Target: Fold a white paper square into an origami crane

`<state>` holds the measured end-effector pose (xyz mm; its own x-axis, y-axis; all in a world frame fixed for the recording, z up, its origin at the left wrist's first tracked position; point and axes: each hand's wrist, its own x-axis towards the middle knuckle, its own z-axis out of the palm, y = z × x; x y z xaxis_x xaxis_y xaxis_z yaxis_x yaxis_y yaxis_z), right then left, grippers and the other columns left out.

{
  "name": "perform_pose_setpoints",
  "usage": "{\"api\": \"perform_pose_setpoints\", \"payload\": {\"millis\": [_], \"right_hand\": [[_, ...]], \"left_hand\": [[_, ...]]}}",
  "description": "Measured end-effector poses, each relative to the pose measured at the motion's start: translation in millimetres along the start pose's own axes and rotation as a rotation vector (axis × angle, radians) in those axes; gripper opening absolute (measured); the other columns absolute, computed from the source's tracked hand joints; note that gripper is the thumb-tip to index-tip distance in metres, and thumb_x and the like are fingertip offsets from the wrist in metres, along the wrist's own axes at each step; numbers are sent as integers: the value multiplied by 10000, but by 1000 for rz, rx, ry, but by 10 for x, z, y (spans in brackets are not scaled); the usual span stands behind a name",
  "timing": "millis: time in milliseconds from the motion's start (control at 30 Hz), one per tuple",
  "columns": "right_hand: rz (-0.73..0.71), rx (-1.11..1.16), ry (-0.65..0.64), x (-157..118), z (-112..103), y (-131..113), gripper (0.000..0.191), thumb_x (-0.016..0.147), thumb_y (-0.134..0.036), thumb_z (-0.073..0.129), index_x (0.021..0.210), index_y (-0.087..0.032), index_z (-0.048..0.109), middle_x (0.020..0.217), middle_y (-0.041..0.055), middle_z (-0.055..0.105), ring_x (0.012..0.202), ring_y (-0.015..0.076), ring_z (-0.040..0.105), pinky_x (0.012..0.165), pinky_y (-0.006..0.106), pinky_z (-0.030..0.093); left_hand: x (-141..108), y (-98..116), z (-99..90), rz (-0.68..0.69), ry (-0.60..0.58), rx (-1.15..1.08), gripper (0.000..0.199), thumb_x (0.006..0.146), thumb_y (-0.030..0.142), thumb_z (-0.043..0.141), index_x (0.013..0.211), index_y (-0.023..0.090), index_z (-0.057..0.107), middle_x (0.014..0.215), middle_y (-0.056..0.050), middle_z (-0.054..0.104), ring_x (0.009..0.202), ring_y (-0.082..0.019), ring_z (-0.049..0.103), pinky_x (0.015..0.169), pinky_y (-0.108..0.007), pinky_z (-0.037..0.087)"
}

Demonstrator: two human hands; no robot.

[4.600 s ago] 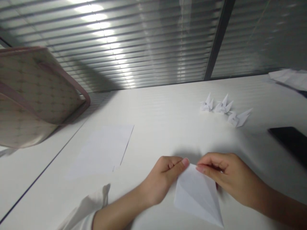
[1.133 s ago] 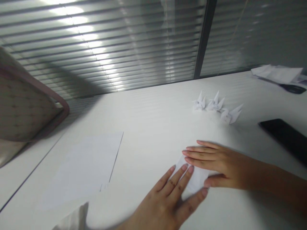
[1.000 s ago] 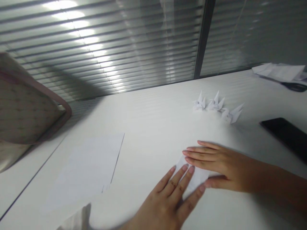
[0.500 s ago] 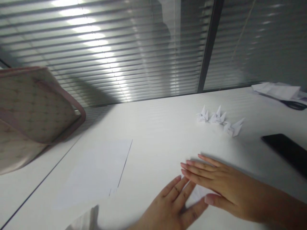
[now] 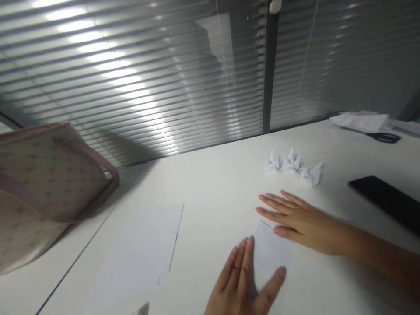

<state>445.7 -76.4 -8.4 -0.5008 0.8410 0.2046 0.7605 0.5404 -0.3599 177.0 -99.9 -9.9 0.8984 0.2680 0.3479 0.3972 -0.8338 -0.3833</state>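
1. The small paper square [image 5: 269,251] is lying flat on the white table [image 5: 210,192], between the two hands.
2. The left hand [image 5: 238,286] is resting at the near-left side of the paper square. Its fingers are lying close together with their tips at the square's left corner, while the thumb is spreading well away to its near-right side. This hand is clamping nothing.
3. The right hand [image 5: 306,223] is lying palm down just beyond and right of the paper square, its fingers fanning apart. The thumb is reaching over or along the square's far-right edge; whether it is pressing or merely touching, I cannot tell.
4. The step in hand is, in my judgement, steadying and flattening the paper square. Any creases are showing too faintly to tell how it is folded.
5. The next move is probably calling for one hand anchoring the square while the other is closing finger and thumb on an edge, aligning it carefully before any creasing.
6. Beyond the paper square, slightly to its right, three paper cranes [image 5: 291,163] are standing in a row. A black phone-like slab [image 5: 387,199] is lying farther right, and a large white sheet [image 5: 138,253] is lying well to the left.
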Motion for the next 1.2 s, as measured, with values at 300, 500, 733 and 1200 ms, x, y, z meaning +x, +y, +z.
{"api": "perform_pose_setpoints", "payload": {"millis": [300,500,733,1200], "right_hand": [[171,76,257,4,162,32,562,820,-374,675,1348,-243,533,1441,104,495,1329,278,446,1090,495,376],[223,54,303,27,252,53,450,822,-355,656,1254,-242,600,1391,101,546,1270,297,507,1065,552,386],[230,27,337,25,253,201,512,793,-378,679,1261,-191,587,1350,137,573,1230,324,537,1029,559,428],[-101,63,-91,-219,-52,-61,678,866,-441,629,1467,-304,347,1479,16,426,1362,239,397,1148,456,305]], "left_hand": [[-2,32,64,-85,21,115,677,928,571,454,1510,283,265,1141,-135,666,1167,-329,583,1024,-453,387],[-37,14,99,-90,13,-4,540,973,473,428,1468,265,365,933,-75,704,1046,-273,651,961,-471,497],[0,-423,-377,113,-260,-400,352,991,202,414,1309,110,532,1295,-110,623,1293,-216,500,1104,-342,379],[60,-649,-424,55,-463,-705,683,851,322,689,1455,251,379,1443,-28,494,1366,-236,402,1191,-445,140]]}}
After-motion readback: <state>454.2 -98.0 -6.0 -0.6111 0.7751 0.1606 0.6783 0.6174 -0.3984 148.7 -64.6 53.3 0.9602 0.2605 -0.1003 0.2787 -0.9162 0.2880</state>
